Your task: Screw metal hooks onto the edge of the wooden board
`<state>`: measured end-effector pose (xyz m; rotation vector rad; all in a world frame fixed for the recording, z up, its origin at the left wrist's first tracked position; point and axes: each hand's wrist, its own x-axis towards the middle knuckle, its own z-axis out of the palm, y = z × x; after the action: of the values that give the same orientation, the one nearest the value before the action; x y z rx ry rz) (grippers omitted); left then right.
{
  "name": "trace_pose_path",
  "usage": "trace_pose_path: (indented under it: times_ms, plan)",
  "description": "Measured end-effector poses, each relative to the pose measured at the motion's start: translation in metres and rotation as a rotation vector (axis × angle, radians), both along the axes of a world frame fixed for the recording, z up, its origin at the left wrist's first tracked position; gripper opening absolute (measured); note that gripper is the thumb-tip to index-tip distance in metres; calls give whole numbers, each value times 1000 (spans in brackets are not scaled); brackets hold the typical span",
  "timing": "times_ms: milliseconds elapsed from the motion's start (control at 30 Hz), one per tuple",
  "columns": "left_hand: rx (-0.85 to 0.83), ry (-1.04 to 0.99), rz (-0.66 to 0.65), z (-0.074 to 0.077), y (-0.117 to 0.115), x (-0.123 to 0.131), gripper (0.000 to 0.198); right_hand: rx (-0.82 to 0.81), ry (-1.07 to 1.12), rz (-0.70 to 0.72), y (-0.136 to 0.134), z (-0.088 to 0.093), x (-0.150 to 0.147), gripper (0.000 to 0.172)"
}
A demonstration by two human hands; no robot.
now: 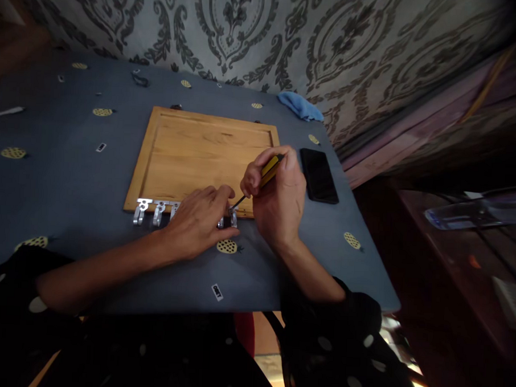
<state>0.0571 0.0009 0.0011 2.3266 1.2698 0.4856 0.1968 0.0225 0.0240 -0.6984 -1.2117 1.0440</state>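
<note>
A wooden board (200,151) with a raised frame lies flat on the table. Along its near edge runs a metal hook rail (158,205), its silver hooks hanging past the edge. My left hand (197,222) lies over the middle of the rail and covers part of it, with fingers above and thumb below near the right end, holding it against the board. My right hand (279,197) is closed around a screwdriver (271,170) with a yellow and black handle. The screwdriver's shaft slants down left, its tip at the rail's right end; the screw itself is too small to make out.
A black phone (319,175) lies right of the board, and a blue cloth (301,106) sits at the back by the patterned wall (231,27). A white cable (5,113) is at the far left. A small dark object (140,80) lies behind the board. The table (254,279) ends close to me.
</note>
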Motion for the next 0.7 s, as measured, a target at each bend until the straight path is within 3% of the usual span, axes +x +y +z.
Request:
trace_pose_path:
  times_ms: [200,400,700]
  plan:
    - [24,26,-7,-1,0,0,44,50,10,38,-1,-1,-9,42]
    - [37,36,-1,-5,1,0,41,-31,-83,167,4,8,-6,57]
    - [77,56,7,-6,0,0,42,-55,12,252,8,13,-8,57]
